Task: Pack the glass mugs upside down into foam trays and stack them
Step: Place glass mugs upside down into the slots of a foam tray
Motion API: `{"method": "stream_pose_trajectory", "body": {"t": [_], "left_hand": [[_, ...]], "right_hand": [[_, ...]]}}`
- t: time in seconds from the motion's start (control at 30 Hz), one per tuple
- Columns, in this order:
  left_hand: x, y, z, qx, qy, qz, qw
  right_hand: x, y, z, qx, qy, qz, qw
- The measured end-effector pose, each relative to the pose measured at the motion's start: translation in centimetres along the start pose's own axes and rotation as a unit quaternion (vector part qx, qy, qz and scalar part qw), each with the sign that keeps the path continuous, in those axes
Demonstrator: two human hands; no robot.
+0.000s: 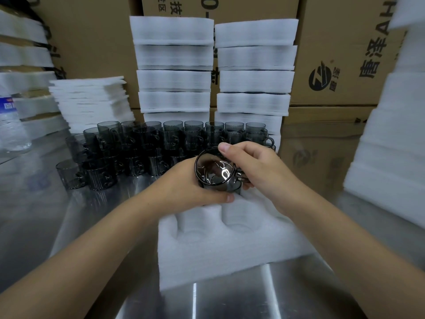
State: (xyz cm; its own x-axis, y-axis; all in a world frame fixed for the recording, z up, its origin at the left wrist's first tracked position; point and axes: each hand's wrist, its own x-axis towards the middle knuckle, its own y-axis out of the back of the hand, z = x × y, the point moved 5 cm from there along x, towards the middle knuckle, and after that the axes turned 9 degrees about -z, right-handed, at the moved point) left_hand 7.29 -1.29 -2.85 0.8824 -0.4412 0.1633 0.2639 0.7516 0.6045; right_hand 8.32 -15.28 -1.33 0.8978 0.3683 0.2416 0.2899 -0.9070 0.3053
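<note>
A dark smoked-glass mug (215, 170) is held upside down, its round base facing me, over the far part of a white foam tray (230, 247). My left hand (184, 184) wraps its left side from below, and my right hand (255, 165) grips its top and handle side. The tray lies on the steel table in front of me with two empty round pockets showing near its middle. Several more glass mugs (147, 143) stand in stacked rows behind the tray.
Two tall stacks of packed foam trays (174, 65) stand at the back against cardboard boxes (340, 54). Flat foam sheets (92, 100) pile up at the back left, more foam stacks (391, 146) rise on the right, and a water bottle (11, 125) stands far left.
</note>
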Motion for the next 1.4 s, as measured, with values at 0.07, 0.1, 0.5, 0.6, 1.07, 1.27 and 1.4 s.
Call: {"method": "stream_pose_trajectory", "body": {"t": [0.07, 0.1, 0.5, 0.6, 1.07, 1.27, 1.4], "left_hand": [[0.0, 0.0, 0.0, -0.001, 0.000, -0.001, 1.000], [0.0, 0.0, 0.0, -0.003, 0.001, -0.002, 1.000], [0.0, 0.0, -0.1, -0.005, 0.001, 0.001, 1.000], [0.0, 0.1, -0.1, 0.001, -0.001, -0.001, 1.000], [0.2, 0.3, 0.0, 0.001, -0.041, 0.041, 0.998], [0.1, 0.4, -0.1, -0.006, -0.051, 0.047, 0.998], [0.1, 0.5, -0.3, -0.015, -0.044, 0.056, 0.997]], "right_hand": [[0.0, 0.0, 0.1, -0.003, -0.001, 0.000, 1.000], [0.0, 0.0, 0.1, -0.005, -0.001, 0.000, 1.000], [0.1, 0.0, 0.3, -0.006, -0.009, 0.000, 1.000], [0.2, 0.0, 0.3, -0.007, -0.007, 0.000, 1.000], [0.4, 0.2, 0.4, 0.009, -0.007, 0.045, 0.999], [0.6, 0.9, 0.9, 0.019, -0.019, 0.076, 0.997], [0.7, 2.9, 0.3, 0.059, -0.010, 0.101, 0.993]]}}
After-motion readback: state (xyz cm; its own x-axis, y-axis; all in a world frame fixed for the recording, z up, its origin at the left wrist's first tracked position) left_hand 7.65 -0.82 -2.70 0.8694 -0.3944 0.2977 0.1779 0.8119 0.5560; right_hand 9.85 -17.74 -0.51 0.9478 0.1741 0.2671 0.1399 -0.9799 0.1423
